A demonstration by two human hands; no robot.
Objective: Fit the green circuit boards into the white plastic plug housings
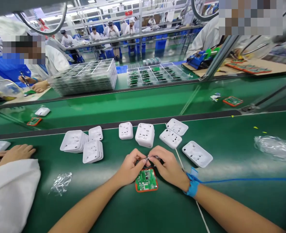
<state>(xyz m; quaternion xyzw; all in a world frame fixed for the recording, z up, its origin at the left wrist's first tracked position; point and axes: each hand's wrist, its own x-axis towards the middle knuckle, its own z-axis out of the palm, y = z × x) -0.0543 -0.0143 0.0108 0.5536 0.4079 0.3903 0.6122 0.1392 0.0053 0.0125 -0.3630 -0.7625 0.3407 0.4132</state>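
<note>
My left hand [131,166] and my right hand [166,164] meet at the middle of the green bench, thumbs and forefingers pinched together. Between the fingertips is a small whitish and dark piece [147,158], too small to name. Just below the fingers lies a green circuit board [146,180] in an orange-red frame, flat on the bench. A blue wrist strap [192,185] circles my right wrist, its blue cord trailing off to the right. Under that wrist passes a thin white cable [201,212], partly hidden.
Beyond my hands stand stacked white plastic covers [145,134], with more stacks [73,141] left and single covers [197,154] right. Clear plastic scraps [61,183] lie left, a plastic bundle [275,147] right. A co-worker's sleeve [12,191] reaches in at left. Trays [157,76] stand across a raised ledge.
</note>
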